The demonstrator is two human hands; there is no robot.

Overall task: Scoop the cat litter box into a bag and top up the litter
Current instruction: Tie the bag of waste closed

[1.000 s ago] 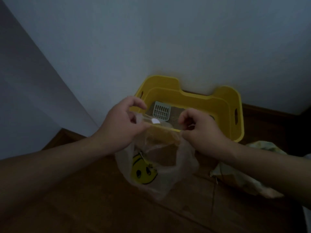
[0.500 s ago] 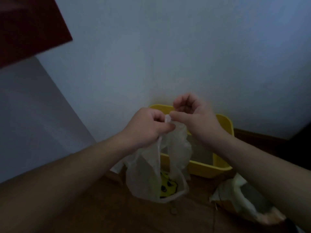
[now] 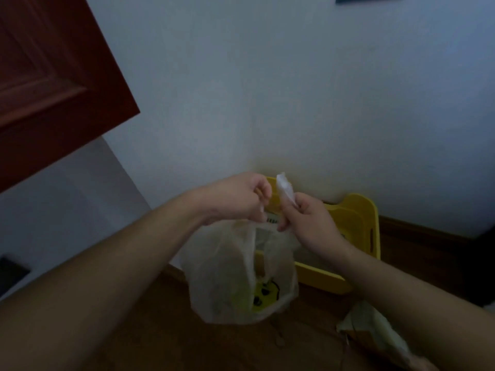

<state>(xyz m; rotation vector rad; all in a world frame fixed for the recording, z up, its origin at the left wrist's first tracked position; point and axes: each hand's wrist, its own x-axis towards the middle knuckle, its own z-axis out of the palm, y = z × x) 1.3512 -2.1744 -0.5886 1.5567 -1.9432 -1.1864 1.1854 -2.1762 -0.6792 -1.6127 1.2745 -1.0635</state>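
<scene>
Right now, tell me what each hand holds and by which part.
Both hold the translucent plastic bag by its top: the left hand grips one handle, the right hand pinches the other, its end sticking up.

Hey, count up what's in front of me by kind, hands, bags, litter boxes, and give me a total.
Hands: 2, left hand and right hand, each pinching the top of one bag.
Bags: 2, the clear smiley bag being held and a crumpled pale bag on the floor.
Litter boxes: 1, the yellow litter box.
Total: 5
</scene>
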